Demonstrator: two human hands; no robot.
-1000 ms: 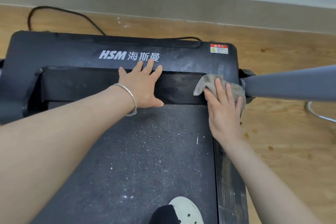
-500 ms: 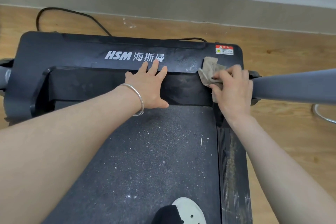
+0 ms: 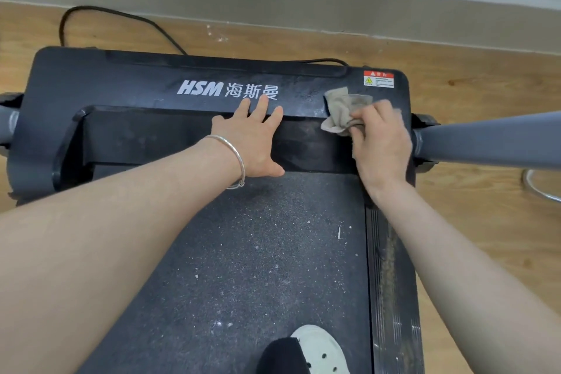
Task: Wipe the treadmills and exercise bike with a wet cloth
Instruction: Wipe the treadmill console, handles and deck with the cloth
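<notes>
Right hand (image 3: 381,143) clenched round crumpled beige cloth (image 3: 343,111), bunched on glossy black motor cover (image 3: 121,82) near far right corner, below warning sticker (image 3: 378,78). Left hand (image 3: 253,136) flat, fingers straight, on cover's near edge; thin metal bangle (image 3: 235,155) at wrist. Gritty dark belt (image 3: 258,252) speckled white. Smooth grey upright (image 3: 491,141) at right edge.

Crumpled beige cloth (image 3: 343,111) on the treadmill's (image 3: 121,82) glossy black plastic cover; gritty matt belt (image 3: 258,252), wood-look floor (image 3: 485,222).
</notes>
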